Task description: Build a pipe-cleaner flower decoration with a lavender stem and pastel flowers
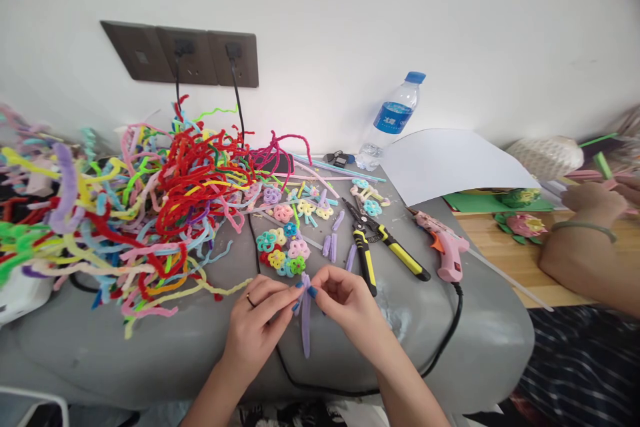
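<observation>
Pipe cleaners (203, 190) heap the left of our grey tabletop (165, 363), flowers (276, 259) sit just beyond our left hand (263, 313), and pliers (369, 236) and a glue gun (451, 255) lie to the right. Closed to a pinch, that hand and our right hand (349, 297) hold a fuzzy lilac strip (307, 328) between them, its slim tail pointing toward us.

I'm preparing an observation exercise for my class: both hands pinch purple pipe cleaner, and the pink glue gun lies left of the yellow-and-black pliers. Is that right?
Not quite: the head view shows the pink glue gun right of the yellow-and-black pliers. The rest stands: the left hand and right hand both pinch purple pipe cleaner.
</observation>
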A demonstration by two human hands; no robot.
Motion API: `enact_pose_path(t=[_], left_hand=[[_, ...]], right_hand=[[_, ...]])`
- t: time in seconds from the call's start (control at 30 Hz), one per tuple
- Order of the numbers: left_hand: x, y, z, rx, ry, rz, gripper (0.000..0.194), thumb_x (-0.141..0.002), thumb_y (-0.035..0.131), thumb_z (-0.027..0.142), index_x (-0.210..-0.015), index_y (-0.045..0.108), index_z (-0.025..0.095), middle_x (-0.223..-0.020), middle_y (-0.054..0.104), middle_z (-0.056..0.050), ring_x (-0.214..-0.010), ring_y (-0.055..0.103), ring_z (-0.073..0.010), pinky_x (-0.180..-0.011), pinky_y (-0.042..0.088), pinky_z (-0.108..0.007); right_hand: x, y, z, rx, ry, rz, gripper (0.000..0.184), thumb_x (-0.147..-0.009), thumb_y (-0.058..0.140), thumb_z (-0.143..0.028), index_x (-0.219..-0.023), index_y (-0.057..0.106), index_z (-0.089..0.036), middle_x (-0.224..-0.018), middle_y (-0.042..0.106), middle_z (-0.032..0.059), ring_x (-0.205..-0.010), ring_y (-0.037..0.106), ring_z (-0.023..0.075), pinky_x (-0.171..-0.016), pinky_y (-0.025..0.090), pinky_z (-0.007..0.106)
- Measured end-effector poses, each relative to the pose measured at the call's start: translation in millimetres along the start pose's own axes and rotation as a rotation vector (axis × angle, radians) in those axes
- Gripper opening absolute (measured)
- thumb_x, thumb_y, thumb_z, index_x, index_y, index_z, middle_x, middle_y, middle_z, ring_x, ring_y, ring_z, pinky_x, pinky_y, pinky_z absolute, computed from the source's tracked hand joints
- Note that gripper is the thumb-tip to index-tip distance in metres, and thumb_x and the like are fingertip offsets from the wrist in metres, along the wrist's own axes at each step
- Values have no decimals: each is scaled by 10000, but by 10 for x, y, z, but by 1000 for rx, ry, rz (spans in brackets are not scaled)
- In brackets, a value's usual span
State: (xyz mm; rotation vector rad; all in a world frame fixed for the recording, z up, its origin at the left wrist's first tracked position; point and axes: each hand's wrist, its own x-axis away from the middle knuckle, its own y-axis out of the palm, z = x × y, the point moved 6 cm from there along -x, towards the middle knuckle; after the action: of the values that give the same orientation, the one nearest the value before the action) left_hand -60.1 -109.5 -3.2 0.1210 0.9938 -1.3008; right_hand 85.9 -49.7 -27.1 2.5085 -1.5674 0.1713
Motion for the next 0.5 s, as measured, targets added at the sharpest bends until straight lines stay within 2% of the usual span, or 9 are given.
enact_pose_path(t=[0.2,0.5], left_hand=[[-20,-23,-28,34,-24,15,219,-986,597,110,-1132,724,212,-890,714,-12,-796,647,-123,-741,517,-238],[-39,-21,-9,44,-39,19,273,-991,596,131,-1207,720,242,-890,728,-6,-789,676,-117,-744,536,-218]], right_hand=[[-3,12,-6,2,-3,14,209,-761,715,-352,-730,609,-175,-628,510,-37,-580,390,106,-546,285,234],[-16,22,-16,-41,-15,73,258,-735,760,-383,-704,606,-179,-626,528,-31,-581,415,108,-559,327,231]])
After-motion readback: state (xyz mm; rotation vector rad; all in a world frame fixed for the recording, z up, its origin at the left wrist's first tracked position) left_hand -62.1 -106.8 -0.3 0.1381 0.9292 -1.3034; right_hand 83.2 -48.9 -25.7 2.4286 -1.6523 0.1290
